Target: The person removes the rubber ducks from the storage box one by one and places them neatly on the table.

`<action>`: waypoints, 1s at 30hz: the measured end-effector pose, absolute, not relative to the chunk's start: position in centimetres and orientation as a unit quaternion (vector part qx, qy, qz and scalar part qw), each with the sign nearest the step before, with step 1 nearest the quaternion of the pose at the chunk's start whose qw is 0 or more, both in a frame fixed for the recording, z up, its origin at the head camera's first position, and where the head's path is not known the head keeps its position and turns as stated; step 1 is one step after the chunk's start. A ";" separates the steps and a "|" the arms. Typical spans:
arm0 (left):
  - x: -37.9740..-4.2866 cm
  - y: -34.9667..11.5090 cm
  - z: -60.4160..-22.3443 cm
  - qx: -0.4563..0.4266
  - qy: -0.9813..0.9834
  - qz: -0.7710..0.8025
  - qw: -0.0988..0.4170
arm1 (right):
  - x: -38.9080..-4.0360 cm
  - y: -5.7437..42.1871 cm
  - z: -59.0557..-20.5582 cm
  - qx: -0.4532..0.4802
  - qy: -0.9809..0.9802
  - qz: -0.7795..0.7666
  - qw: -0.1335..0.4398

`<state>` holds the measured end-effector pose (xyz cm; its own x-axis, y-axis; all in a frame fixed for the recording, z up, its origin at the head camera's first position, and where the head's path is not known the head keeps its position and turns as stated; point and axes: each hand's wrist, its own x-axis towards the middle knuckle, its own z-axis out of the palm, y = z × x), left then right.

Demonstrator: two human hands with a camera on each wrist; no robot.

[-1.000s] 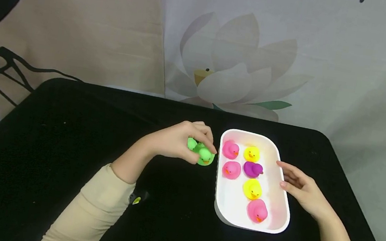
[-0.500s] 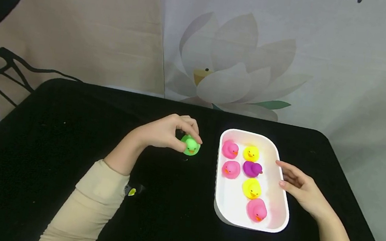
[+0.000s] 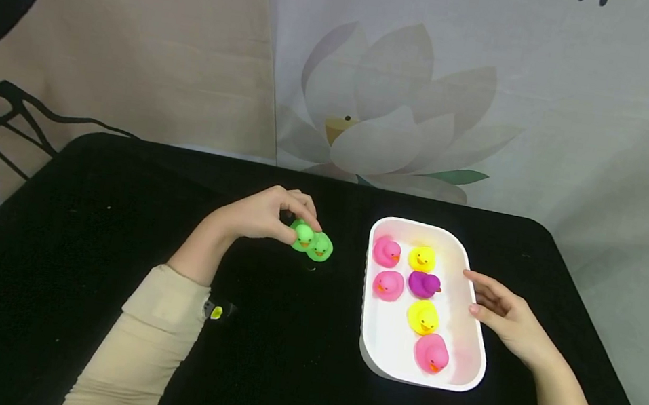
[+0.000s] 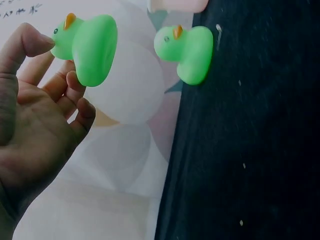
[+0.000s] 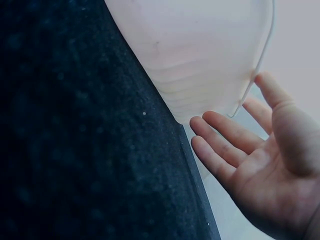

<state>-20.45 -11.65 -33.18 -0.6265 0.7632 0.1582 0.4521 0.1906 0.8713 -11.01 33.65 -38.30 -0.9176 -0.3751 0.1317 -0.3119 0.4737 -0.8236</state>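
Observation:
In the head view, my left hand (image 3: 264,214) pinches a green rubber duck (image 4: 95,52) between thumb and fingers. A second green rubber duck (image 3: 320,248) sits on the black table, just right of the held one and overlapping it in this view. Further right stands a white tray (image 3: 386,364) holding several rubber ducks: pink ones (image 3: 387,252), yellow ones (image 3: 423,318) and one purple duck (image 3: 424,285). My right hand (image 3: 509,319) rests at the tray's right side, thumb and forefinger at the rim. Its other fingers extend along the outer wall in the right wrist view.
Black cloth (image 3: 108,256) covers the table, with a few small pale specks on it. Behind the far edge hangs a light backdrop (image 3: 587,127) printed with a large flower.
My left hand has moved left, away from the tray, bringing its green duck from the right side of the other green duck to its left. My right hand stays at the tray.

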 end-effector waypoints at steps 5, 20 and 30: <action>-20.9 -12.4 -33.8 0.393 0.754 0.499 0.168 | -11.0 33.7 -38.3 -0.199 0.858 -0.473 0.034; -22.1 -13.6 -35.8 0.373 0.754 0.502 0.202 | -11.0 33.8 -38.6 -0.189 0.868 -0.459 0.033; -22.5 -13.9 -36.8 0.373 0.736 0.517 0.229 | -11.0 33.7 -38.4 -0.200 0.864 -0.460 0.030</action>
<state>-22.54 -13.94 -36.76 -0.6175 0.7851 0.0477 0.3117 0.1886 0.9313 -11.02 33.70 -38.35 -0.9183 -0.3733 0.1320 -0.3179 0.4961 -0.8080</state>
